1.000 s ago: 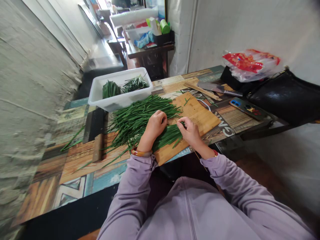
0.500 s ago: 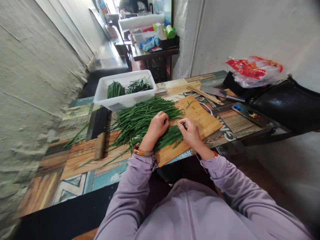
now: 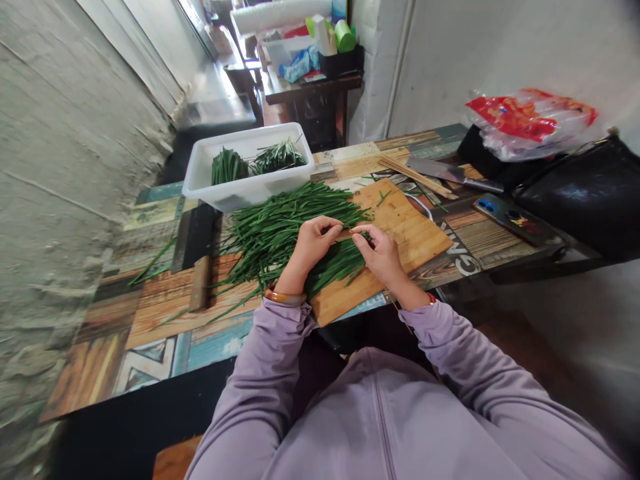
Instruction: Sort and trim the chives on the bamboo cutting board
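A heap of long green chive leaves (image 3: 273, 230) lies across a wooden cutting board (image 3: 400, 230) and the patterned table. My left hand (image 3: 314, 243) rests on the leaves with its fingers curled round some of them. Close to its right, my right hand (image 3: 380, 253) pinches the ends of a small bunch of leaves over the board. The fingertips of the two hands nearly meet.
A white tub (image 3: 247, 167) holding bundled chives stands behind the heap. A cleaver (image 3: 197, 250) lies left of the heap. Another cleaver (image 3: 450, 175), wooden sticks (image 3: 407, 172), a phone (image 3: 515, 217), a black bag (image 3: 585, 200) and a red-printed plastic bag (image 3: 530, 123) lie at the right.
My hands have drawn closer together over the leaves. The left hand's fingers have turned towards the right hand, and the view has shifted slightly.
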Demonstrator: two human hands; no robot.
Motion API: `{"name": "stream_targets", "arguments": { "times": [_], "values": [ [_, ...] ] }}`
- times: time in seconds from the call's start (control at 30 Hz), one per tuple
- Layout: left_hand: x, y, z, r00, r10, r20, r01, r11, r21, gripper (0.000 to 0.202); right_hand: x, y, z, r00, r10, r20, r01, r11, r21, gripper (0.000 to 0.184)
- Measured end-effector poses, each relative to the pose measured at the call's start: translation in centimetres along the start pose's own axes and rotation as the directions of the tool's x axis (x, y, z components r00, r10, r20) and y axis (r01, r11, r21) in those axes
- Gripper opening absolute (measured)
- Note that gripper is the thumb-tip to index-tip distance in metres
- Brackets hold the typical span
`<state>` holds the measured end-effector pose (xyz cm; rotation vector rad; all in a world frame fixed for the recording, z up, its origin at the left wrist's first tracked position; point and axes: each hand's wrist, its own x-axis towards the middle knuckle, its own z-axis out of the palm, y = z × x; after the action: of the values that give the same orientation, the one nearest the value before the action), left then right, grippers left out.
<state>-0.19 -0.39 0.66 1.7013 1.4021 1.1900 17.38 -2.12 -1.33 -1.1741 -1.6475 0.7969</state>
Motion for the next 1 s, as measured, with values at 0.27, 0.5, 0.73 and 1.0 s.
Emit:
{"name": "stream_targets", "arguments": {
  "times": [0.27,0.5,0.73,1.0],
  "values": [
    [-0.20,0.39,0.42,0.997,-0.061,0.046,0.066,0.991,-0.113,0.018,0.05,0.65,0.06,0.998,-0.057,-0.012,0.057,0.998,0.032,0.029],
    [-0.27,0.42,0.36,0.995,-0.092,0.036,0.097,0.984,-0.150,0.020,0.21,0.70,0.12,0.997,-0.075,0.002,0.075,0.997,-0.004,0.028],
    [-0.28,0.27,0.29,0.996,-0.078,0.030,0.082,0.981,-0.176,0.020,0.21,0.74,0.17,0.996,-0.087,-0.010,0.087,0.996,0.004,0.027],
    [-0.28,0.13,0.27,0.998,-0.065,0.028,0.069,0.984,-0.165,0.020,0.20,0.73,0.29,0.997,-0.069,-0.017,0.069,0.998,-0.002,0.027]
  ]
}}
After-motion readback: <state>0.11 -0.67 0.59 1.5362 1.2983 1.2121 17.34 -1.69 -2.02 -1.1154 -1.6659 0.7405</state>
